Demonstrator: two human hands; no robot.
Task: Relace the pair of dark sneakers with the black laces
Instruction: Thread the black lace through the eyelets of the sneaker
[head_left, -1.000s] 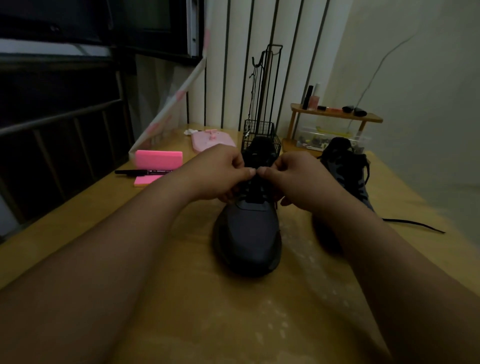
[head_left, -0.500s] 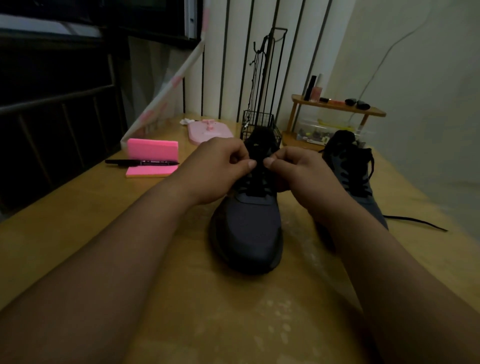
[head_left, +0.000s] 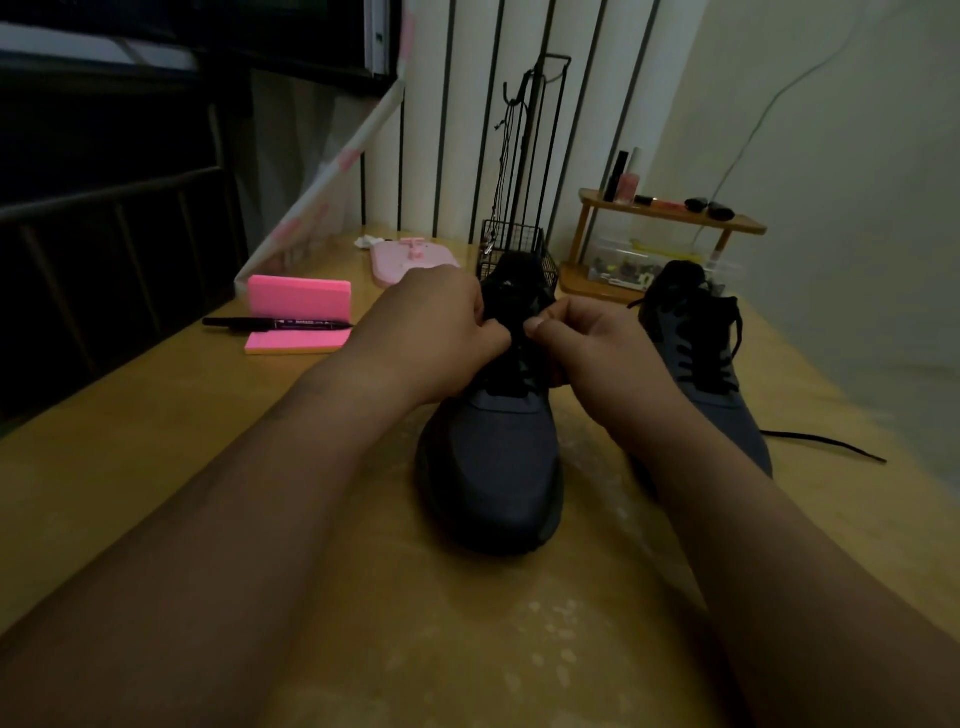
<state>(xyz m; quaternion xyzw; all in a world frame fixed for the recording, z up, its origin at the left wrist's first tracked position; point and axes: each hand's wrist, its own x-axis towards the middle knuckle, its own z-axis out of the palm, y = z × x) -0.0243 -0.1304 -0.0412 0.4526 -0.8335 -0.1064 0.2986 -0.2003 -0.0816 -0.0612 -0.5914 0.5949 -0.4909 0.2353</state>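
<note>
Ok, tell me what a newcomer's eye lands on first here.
The two hands meeting mid-frame come first: left hand and right hand both pinch the black lace over the dark sneaker standing toe-toward the camera. Next, the bright pink sticky-note blocks at the left of the table, a black marker beside them. Then the second sneaker at right, a loose lace end trailing across the table.

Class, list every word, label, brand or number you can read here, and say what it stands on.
No text is legible.
Black marker: print along the barrel, too blurred to read.
Middle sneaker: small pale mark on its tongue, too small to read.
Shelf bottles: no readable labels.
</note>
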